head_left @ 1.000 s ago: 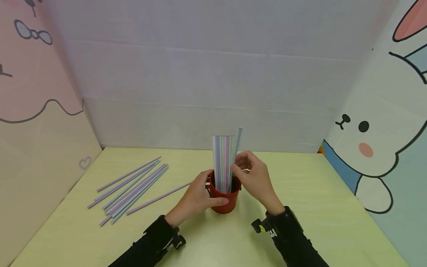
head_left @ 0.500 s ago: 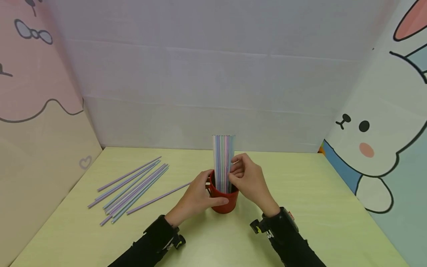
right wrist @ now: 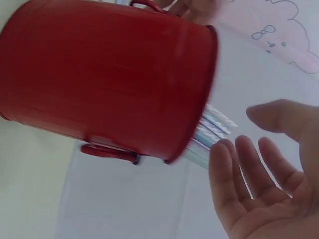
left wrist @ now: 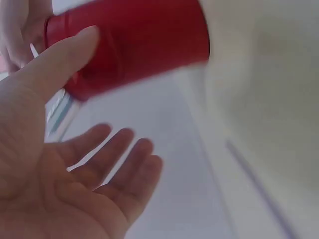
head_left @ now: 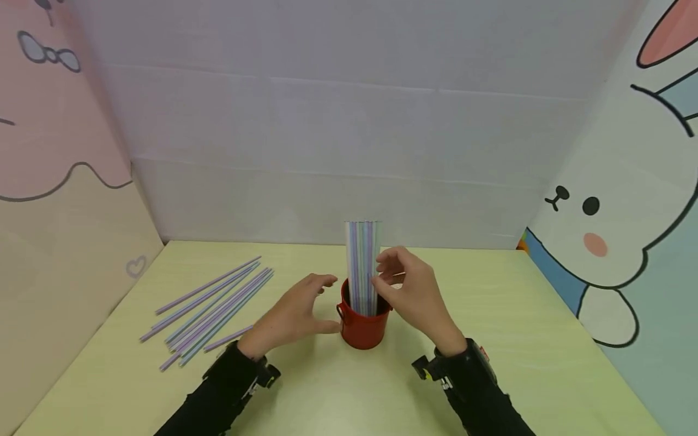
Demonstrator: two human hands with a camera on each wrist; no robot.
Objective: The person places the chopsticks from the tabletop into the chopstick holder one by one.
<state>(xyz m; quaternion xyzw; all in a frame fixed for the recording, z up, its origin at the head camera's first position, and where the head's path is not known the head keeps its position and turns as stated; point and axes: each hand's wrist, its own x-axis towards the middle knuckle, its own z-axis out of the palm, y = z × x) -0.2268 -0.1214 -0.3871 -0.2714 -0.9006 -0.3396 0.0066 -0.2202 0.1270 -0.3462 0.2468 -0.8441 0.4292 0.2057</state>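
A small red bucket (head_left: 364,330) with side handles stands on the table, holding an upright bundle of pastel paper straws (head_left: 362,260). My left hand (head_left: 291,315) is just left of the bucket, thumb and fingers spread and nothing in its grasp; the left wrist view shows its bare palm, with the thumb tip overlapping the bucket. On the other side, my right hand (head_left: 414,290) hovers by the bundle's right edge, above the rim. The right wrist view shows its thumb and fingers (right wrist: 254,169) parted, holding nothing. Whether a fingertip touches the straws I cannot tell.
Several purple and blue straws (head_left: 218,312) lie fanned on the left of the pale yellow table (head_left: 491,363). One purple straw (head_left: 229,338) lies nearer, partly behind my left hand. A white wall (head_left: 305,133) closes off the back, with printed panels at both sides.
My right hand lowered a blue straw into the bucket among the others and loosened from it. My left hand let go of the bucket and moved left.
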